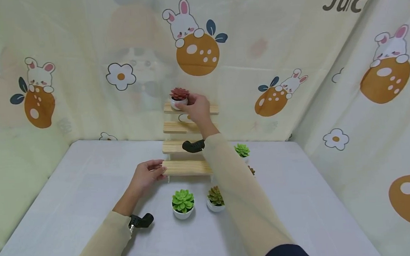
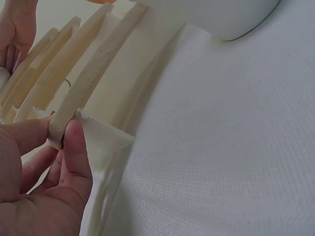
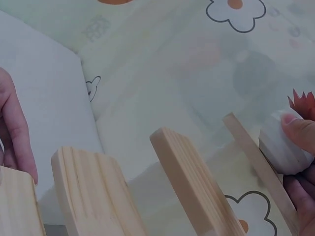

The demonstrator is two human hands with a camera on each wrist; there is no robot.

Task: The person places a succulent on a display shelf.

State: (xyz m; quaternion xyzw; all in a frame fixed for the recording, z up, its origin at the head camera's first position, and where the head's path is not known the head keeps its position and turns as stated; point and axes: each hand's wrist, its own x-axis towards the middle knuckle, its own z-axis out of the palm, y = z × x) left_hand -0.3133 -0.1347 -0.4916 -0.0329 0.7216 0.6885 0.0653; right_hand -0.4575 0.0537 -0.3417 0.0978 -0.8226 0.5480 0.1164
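Note:
A small wooden step shelf [image 1: 186,145] with several tiers stands at the back of the table. On its top tier sits a red succulent in a white pot [image 1: 179,97]. My right hand [image 1: 197,106] reaches up and grips that pot; in the right wrist view its fingertips [image 3: 298,132] press the white pot [image 3: 280,147]. My left hand [image 1: 147,175] holds the left end of the lowest plank [image 1: 186,167], thumb [image 2: 74,147] and fingers pinching the plank's end [image 2: 61,129].
Two potted succulents, a bright green one [image 1: 183,203] and a brownish one [image 1: 215,198], stand in front of the shelf. Another green one [image 1: 242,150] sits right of it, behind my right sleeve. Printed cloth walls [image 1: 79,73] close in the white table [image 1: 71,201].

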